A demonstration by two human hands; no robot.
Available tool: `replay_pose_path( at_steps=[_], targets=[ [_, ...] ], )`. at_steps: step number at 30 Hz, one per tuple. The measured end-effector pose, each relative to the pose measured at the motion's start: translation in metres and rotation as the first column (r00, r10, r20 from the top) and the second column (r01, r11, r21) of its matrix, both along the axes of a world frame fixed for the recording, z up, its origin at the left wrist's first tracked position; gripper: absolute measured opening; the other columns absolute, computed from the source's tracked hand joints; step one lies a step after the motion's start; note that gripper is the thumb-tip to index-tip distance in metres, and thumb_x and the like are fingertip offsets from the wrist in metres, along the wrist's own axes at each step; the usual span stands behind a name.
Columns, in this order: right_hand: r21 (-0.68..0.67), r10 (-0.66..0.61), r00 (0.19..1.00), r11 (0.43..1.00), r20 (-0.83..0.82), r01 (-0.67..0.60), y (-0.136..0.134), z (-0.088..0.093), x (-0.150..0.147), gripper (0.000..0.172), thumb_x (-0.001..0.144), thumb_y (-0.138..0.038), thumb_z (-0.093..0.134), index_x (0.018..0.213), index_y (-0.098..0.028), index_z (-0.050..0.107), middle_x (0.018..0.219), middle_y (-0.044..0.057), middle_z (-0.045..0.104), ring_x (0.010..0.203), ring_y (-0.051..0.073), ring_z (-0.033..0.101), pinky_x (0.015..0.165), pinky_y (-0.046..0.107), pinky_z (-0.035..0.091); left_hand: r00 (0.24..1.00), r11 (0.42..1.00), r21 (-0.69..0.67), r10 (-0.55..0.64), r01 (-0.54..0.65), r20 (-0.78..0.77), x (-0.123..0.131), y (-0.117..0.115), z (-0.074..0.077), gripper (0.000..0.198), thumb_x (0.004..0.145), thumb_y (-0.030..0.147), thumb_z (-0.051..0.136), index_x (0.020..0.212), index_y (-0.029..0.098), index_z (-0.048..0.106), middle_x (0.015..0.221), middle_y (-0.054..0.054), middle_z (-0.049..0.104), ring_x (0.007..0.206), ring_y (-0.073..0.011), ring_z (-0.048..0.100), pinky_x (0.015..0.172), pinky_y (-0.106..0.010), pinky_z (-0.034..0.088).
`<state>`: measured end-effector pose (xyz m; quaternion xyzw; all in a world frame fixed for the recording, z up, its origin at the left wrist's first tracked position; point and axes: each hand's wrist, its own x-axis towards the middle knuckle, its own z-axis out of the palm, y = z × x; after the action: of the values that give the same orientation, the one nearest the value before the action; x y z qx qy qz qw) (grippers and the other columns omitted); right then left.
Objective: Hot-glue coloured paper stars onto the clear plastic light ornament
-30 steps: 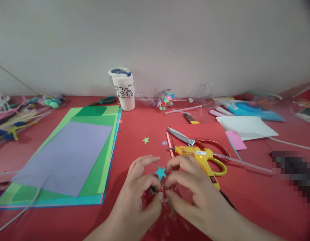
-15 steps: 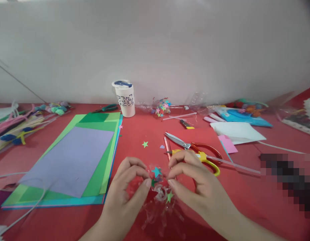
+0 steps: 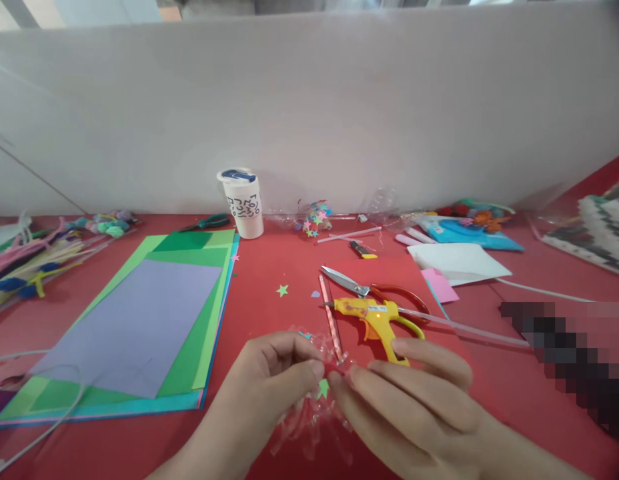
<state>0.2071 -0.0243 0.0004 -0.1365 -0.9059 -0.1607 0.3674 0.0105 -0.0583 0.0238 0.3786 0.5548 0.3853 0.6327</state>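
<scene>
A tangle of clear plastic strips [image 3: 309,427] with small star cut-outs in it is between my hands, low in the middle. My left hand [image 3: 274,393] pinches its upper left side with thumb and bent fingers. At its right, my right hand [image 3: 409,407] closes thumb and fingertips on the strips. A light green star [image 3: 323,388] shows between the hands, and a blue star is partly hidden behind my left fingers. Beyond my right hand lie a yellow glue gun [image 3: 377,317] and red-handled scissors [image 3: 357,287]. A pink patterned stick [image 3: 330,317] lies just beyond the tangle.
Stacked coloured paper [image 3: 134,327] covers the left side. A lidded white cup [image 3: 244,210] stands by the grey wall. Near it are a bag of stars [image 3: 318,219] and a utility knife [image 3: 362,250]. White paper [image 3: 459,262] and a blue packet [image 3: 464,233] lie right.
My right hand has turned and lowered, uncovering the glue gun. Both hands have drawn closer around the strips, and the blue star is now mostly hidden. The view has tilted up slightly.
</scene>
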Motion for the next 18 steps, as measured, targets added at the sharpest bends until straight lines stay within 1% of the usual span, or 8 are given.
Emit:
replay_pose_path(
  at_steps=[2, 4, 5, 6, 7, 9, 13, 18],
  targets=[
    [-0.041, -0.043, 0.999, 0.998, 0.017, 0.044, 0.005, 0.004, 0.006, 0.021, 0.081, -0.016, 0.062, 0.097, -0.028, 0.067, 0.084, -0.001, 0.073, 0.075, 0.016, 0.063, 0.083, 0.034, 0.051, 0.998, 0.998, 0.056, 0.016, -0.013, -0.065, -0.001, 0.003, 0.002, 0.014, 0.070, 0.027, 0.062, 0.065, 0.015, 0.058, 0.051, 0.007, 0.044, 0.044, -0.0040, 0.030, 0.041, -0.018, 0.021],
    [-0.228, -0.256, 0.966, 0.939, 0.039, 0.258, 0.015, 0.004, 0.015, 0.013, 0.086, -0.021, 0.053, 0.086, -0.023, 0.065, 0.080, 0.004, 0.071, 0.074, 0.018, 0.064, 0.070, 0.034, 0.051, 0.987, 0.989, 0.140, 0.062, -0.040, -0.150, -0.003, 0.008, 0.005, 0.012, 0.070, 0.025, 0.060, 0.063, 0.016, 0.057, 0.051, 0.007, 0.046, 0.044, -0.0047, 0.035, 0.042, -0.017, 0.025],
    [-0.357, -0.428, 0.896, 0.824, 0.118, 0.441, 0.022, 0.002, 0.020, 0.019, 0.087, -0.024, 0.048, 0.073, -0.022, 0.062, 0.074, 0.006, 0.069, 0.068, 0.018, 0.064, 0.062, 0.032, 0.048, 0.978, 0.982, 0.181, 0.088, -0.054, -0.187, -0.006, 0.011, 0.006, 0.011, 0.071, 0.025, 0.059, 0.064, 0.017, 0.056, 0.051, 0.007, 0.047, 0.045, -0.0052, 0.037, 0.042, -0.017, 0.027],
    [-0.452, -0.579, 0.760, 0.616, 0.295, 0.645, 0.028, -0.001, 0.025, 0.026, 0.088, -0.032, 0.048, 0.065, -0.022, 0.057, 0.068, 0.006, 0.066, 0.062, 0.019, 0.063, 0.054, 0.032, 0.043, 0.970, 0.974, 0.217, 0.111, -0.063, -0.216, -0.008, 0.014, 0.008, 0.011, 0.072, 0.025, 0.058, 0.064, 0.018, 0.055, 0.051, 0.007, 0.047, 0.045, -0.0056, 0.039, 0.043, -0.017, 0.029],
    [-0.477, -0.612, 0.701, 0.523, 0.368, 0.707, 0.034, -0.005, 0.029, 0.029, 0.085, -0.038, 0.052, 0.060, -0.022, 0.054, 0.061, 0.005, 0.062, 0.054, 0.020, 0.059, 0.046, 0.031, 0.036, 0.966, 0.969, 0.241, 0.114, -0.056, -0.233, -0.009, 0.017, 0.009, 0.011, 0.073, 0.025, 0.058, 0.066, 0.018, 0.055, 0.051, 0.007, 0.048, 0.044, -0.0057, 0.040, 0.042, -0.017, 0.030],
    [-0.509, -0.628, 0.647, 0.423, 0.432, 0.750, 0.042, -0.013, 0.032, 0.033, 0.080, -0.040, 0.058, 0.054, -0.023, 0.047, 0.046, 0.001, 0.052, 0.042, 0.018, 0.052, 0.042, 0.028, 0.024, 0.964, 0.963, 0.264, 0.115, -0.050, -0.239, -0.011, 0.025, 0.010, 0.012, 0.076, 0.026, 0.056, 0.067, 0.019, 0.052, 0.052, 0.007, 0.050, 0.044, -0.0057, 0.043, 0.042, -0.017, 0.030],
    [-0.622, -0.633, 0.636, 0.296, 0.441, 0.725, 0.045, -0.022, 0.024, 0.031, 0.077, -0.033, 0.060, 0.055, -0.023, 0.041, 0.052, 0.001, 0.052, 0.047, 0.017, 0.051, 0.045, 0.026, 0.021, 0.974, 0.967, 0.252, 0.087, -0.033, -0.210, -0.007, 0.036, 0.008, 0.014, 0.078, 0.027, 0.052, 0.067, 0.019, 0.048, 0.055, 0.007, 0.054, 0.041, -0.0057, 0.047, 0.042, -0.018, 0.034],
    [-0.865, -0.633, 0.713, 0.133, 0.301, 0.484, 0.050, -0.024, 0.022, 0.036, 0.068, -0.031, 0.064, 0.047, -0.023, 0.036, 0.044, -0.005, 0.040, 0.041, 0.011, 0.038, 0.044, 0.026, 0.021, 0.979, 0.972, 0.236, 0.063, -0.016, -0.192, -0.010, 0.038, 0.001, 0.014, 0.076, 0.028, 0.055, 0.067, 0.019, 0.050, 0.052, 0.007, 0.052, 0.038, -0.0051, 0.046, 0.038, -0.016, 0.030]
  ],
)
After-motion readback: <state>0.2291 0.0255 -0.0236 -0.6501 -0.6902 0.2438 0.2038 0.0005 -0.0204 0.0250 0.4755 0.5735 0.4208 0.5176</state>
